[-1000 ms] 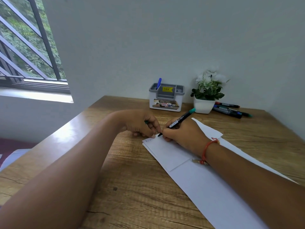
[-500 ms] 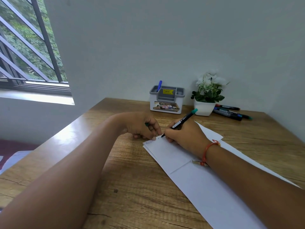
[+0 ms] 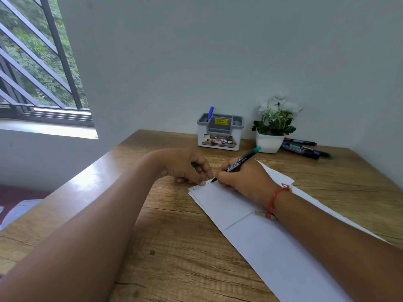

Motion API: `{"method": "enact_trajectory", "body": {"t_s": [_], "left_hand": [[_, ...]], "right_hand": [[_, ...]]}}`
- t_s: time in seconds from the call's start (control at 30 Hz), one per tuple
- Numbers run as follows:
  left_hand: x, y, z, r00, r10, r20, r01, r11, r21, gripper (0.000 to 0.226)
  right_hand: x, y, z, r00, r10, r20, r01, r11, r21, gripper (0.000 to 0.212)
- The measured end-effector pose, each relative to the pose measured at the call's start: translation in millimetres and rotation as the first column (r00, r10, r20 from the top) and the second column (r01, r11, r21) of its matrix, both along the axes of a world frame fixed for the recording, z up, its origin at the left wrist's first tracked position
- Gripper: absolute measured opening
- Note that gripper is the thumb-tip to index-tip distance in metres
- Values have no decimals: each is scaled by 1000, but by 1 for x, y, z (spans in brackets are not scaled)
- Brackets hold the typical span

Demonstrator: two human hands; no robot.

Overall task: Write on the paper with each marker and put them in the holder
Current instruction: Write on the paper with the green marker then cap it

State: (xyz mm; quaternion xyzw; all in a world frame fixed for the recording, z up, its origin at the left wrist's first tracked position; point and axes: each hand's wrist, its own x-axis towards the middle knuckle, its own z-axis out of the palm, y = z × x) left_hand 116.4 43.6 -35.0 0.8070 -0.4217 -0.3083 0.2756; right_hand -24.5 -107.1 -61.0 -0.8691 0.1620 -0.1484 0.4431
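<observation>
My right hand [image 3: 244, 179] grips a black marker with a teal end [image 3: 239, 162], its tip touching the far corner of the white paper [image 3: 222, 205]. My left hand [image 3: 187, 166] rests beside that corner with curled fingers holding the marker's green cap [image 3: 193, 164], a fingertip pressing the paper's edge. The grey and white holder [image 3: 220, 132] stands at the back of the desk with a blue marker [image 3: 210, 113] upright in its left slot. Several more markers [image 3: 305, 148] lie at the back right.
A white pot with a flowering plant [image 3: 272, 127] stands between the holder and the loose markers. The wooden desk [image 3: 174, 247] meets the wall behind and at the right. A barred window [image 3: 32, 62] is at the left.
The marker tip has shifted slightly along the paper's corner while my left hand stayed put. The camera tilted a little, so everything sits lower in view.
</observation>
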Motion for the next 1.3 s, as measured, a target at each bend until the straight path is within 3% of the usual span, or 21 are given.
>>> {"method": "enact_trajectory", "body": {"t_s": [0.33,0.63,0.93,1.3], "left_hand": [[0,0,0,1000,0,1,0,1000,0,24],[-1,2,-2,1000,5,-12,-5,1000,-12,25],[-1,1,-1,1000,12,-13,-12,1000,-7,25],[1,0,-1,1000,9,-16,-9,1000,-1,25]], "right_hand": [[3,-1,0,1000,3,-13,-3,999,-49,22],[2,-5,-5,999,-29,43,30,1000,-10,20],[3,-3,-3,1000,14,0,-14,1000,-10,11],[7,-4,-5,1000,-6,0,6,1000,-11,17]]}}
